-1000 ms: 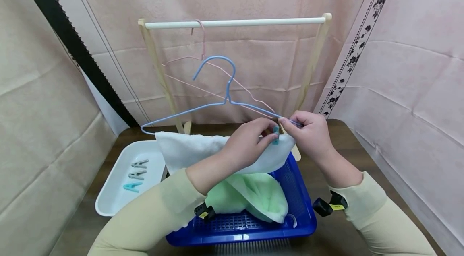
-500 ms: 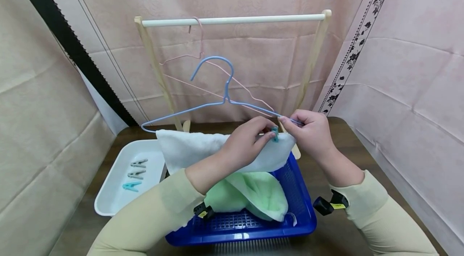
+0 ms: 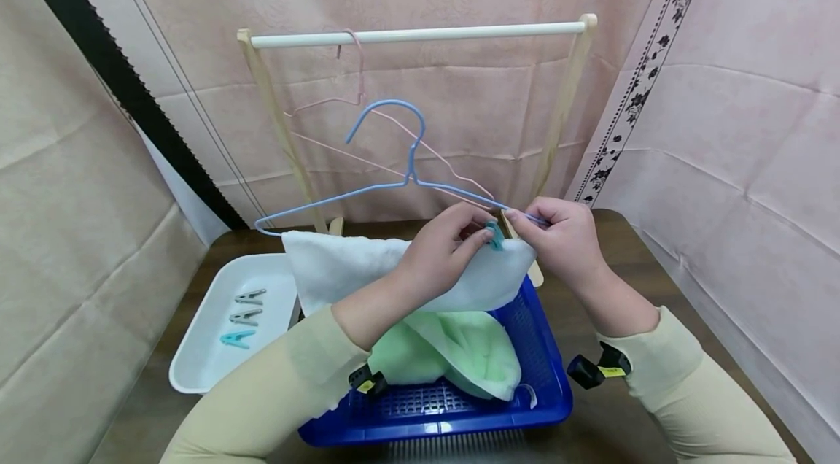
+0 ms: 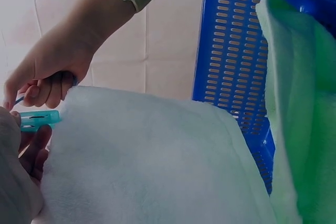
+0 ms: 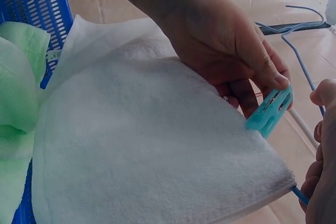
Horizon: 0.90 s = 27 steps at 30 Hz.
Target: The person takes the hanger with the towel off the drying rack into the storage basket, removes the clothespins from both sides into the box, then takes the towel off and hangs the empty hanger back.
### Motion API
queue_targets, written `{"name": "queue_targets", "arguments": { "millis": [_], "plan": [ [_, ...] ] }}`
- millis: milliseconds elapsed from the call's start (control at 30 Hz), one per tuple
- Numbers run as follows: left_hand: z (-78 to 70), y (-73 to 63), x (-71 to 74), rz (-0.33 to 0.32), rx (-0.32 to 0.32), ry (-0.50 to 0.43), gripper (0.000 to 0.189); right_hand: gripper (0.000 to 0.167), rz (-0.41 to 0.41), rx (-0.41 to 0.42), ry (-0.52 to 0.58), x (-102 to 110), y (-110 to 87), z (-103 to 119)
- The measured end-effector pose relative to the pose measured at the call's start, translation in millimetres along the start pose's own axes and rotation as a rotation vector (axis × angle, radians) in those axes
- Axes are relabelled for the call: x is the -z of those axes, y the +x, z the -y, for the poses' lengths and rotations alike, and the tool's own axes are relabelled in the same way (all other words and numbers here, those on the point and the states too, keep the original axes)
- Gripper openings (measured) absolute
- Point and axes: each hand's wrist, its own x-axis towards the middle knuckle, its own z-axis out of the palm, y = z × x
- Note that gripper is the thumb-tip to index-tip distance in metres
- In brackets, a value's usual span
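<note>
Over the blue basket, the white cloth hangs along the lower bar of the blue hanger; the right hand grips the hanger's end, its thumb on the wire; the left hand pinches a teal clip at the cloth's upper edge, near that end. The head view lets the fingers cover much of the clip; the right wrist view bares it from its metal spring to the tip meeting the cloth, with blue wire poking from the cloth's corner; the left wrist view shows the basket's slotted wall and a pale tag by the green cloth. Only the head view takes in the white tray with three clothespins, and the pink hanger on the rail.
</note>
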Motion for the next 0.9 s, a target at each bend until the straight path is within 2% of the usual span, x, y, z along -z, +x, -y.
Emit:
{"name": "queue_targets", "arguments": {
  "millis": [367,500,633,900],
  "plan": [
    [0.9,-4.0,10.2,0.016,-0.011,0.011,0.030,0.034,-0.010,-0.016,-0.012,-0.9,0.5,-1.4],
    [2.1,-9.1,17.1,0.042,-0.018,0.023,0.035,0.034,-0.018,-0.023,-0.021,-0.3,0.5,-2.2],
    [2.4,-16.9,25.5,0.058,0.004,0.047,0.037,0.034,-0.027,-0.033,-0.020,0.7,0.0,-2.3],
    [2.2,-36.8,48.8,-0.023,0.044,0.071,0.035,0.035,-0.043,-0.054,-0.015,2.5,-1.4,-1.9]
  ]
}}
